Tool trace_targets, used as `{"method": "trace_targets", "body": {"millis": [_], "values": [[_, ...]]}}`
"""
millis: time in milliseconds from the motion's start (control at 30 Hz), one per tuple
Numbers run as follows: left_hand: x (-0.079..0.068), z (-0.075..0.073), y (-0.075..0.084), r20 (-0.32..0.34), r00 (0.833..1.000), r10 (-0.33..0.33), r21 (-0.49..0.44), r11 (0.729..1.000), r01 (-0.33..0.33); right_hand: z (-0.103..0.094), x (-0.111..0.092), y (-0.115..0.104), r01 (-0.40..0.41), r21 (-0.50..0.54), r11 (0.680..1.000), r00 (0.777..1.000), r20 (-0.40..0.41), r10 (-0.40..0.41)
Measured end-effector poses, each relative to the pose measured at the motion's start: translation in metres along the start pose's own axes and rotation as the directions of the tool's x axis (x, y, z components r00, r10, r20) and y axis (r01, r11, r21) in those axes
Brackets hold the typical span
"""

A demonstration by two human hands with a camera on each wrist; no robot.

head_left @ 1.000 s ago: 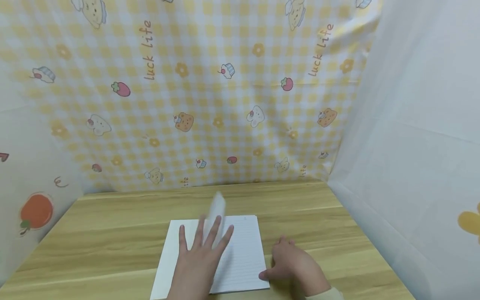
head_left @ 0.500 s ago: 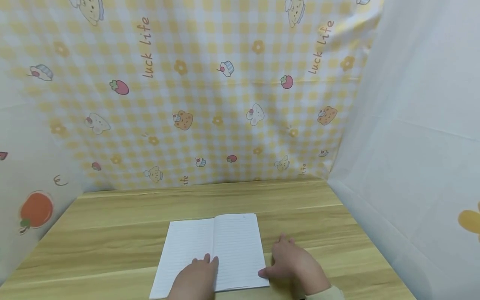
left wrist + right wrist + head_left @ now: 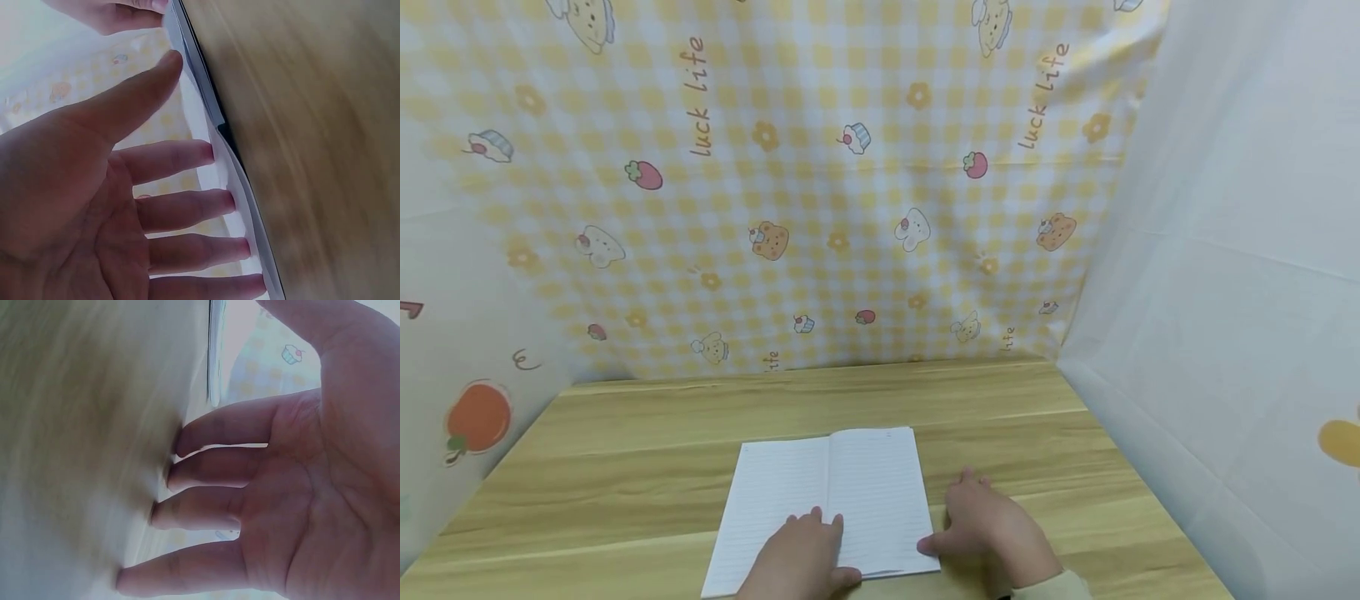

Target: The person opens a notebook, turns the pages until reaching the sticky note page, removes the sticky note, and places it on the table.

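Observation:
An open notebook (image 3: 880, 492) with lined white pages lies flat on the wooden table. My left hand (image 3: 797, 554) rests on its lower middle near the fold; in the left wrist view the left hand (image 3: 106, 181) has its fingers extended and spread, their tips touching the page, with the thumb by the near edge. At the notebook's lower right corner, the thumb of my right hand (image 3: 981, 525) rests on the page. The other fingers of the right hand (image 3: 262, 481) are straight and touch the table beside the notebook.
The wooden table (image 3: 647, 475) reaches back to a yellow checked cloth (image 3: 820, 192) with cartoon prints. White sheeting (image 3: 1217, 275) hangs at the right, and another white panel (image 3: 445, 275) with a printed fruit stands at the left.
A leaf that stood half raised under my left hand now lies flat on the left side. The left hand has drawn back towards me, its thumb now showing. My right hand has stayed put.

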State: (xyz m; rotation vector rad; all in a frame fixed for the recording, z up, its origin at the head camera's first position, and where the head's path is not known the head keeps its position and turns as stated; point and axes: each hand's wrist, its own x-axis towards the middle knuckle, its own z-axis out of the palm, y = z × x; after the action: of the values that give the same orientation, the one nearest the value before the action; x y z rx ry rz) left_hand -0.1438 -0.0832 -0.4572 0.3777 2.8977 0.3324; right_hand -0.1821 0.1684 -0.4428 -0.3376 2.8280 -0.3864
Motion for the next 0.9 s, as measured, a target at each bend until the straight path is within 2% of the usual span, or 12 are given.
{"method": "trace_targets", "body": {"millis": [167, 333, 500, 567, 633, 767, 833, 900], "values": [[0.0, 0.002, 0.0, -0.004, 1.0, -0.012, -0.04, 0.999, 0.012, 0.004, 0.001, -0.004, -0.008, -0.032, 0.999, 1.0, -0.003, 0.008], [-0.001, -0.001, 0.001, -0.009, 1.0, -0.002, -0.006, 1.0, 0.002, 0.005, 0.002, -0.006, -0.019, -0.064, 0.998, 1.0, -0.003, 0.019], [-0.004, -0.008, -0.007, -0.029, 0.996, 0.089, 0.012, 0.996, -0.089, 0.005, 0.003, -0.005, -0.007, -0.071, 0.997, 1.0, -0.015, 0.006], [-0.005, -0.009, -0.011, -0.073, 0.989, 0.129, 0.023, 0.991, -0.128, 0.005, 0.002, -0.005, 0.001, -0.067, 0.998, 1.0, -0.027, -0.003], [-0.005, -0.01, -0.013, -0.128, 0.982, 0.14, 0.024, 0.99, -0.138, 0.005, 0.002, -0.005, 0.01, -0.063, 0.998, 0.999, -0.037, -0.013], [-0.004, -0.011, -0.005, -0.2, 0.979, 0.042, -0.048, 0.997, -0.052, 0.005, 0.0, -0.007, 0.002, -0.052, 0.999, 0.999, -0.033, -0.004], [-0.004, -0.013, 0.001, -0.269, 0.963, 0.011, 0.001, 1.0, -0.011, 0.005, 0.0, -0.007, -0.006, -0.049, 0.999, 1.0, -0.025, 0.004], [-0.003, -0.015, 0.005, -0.356, 0.934, 0.035, 0.129, 0.992, 0.012, 0.005, -0.001, -0.007, -0.009, -0.045, 0.999, 1.0, -0.022, 0.008]]}}
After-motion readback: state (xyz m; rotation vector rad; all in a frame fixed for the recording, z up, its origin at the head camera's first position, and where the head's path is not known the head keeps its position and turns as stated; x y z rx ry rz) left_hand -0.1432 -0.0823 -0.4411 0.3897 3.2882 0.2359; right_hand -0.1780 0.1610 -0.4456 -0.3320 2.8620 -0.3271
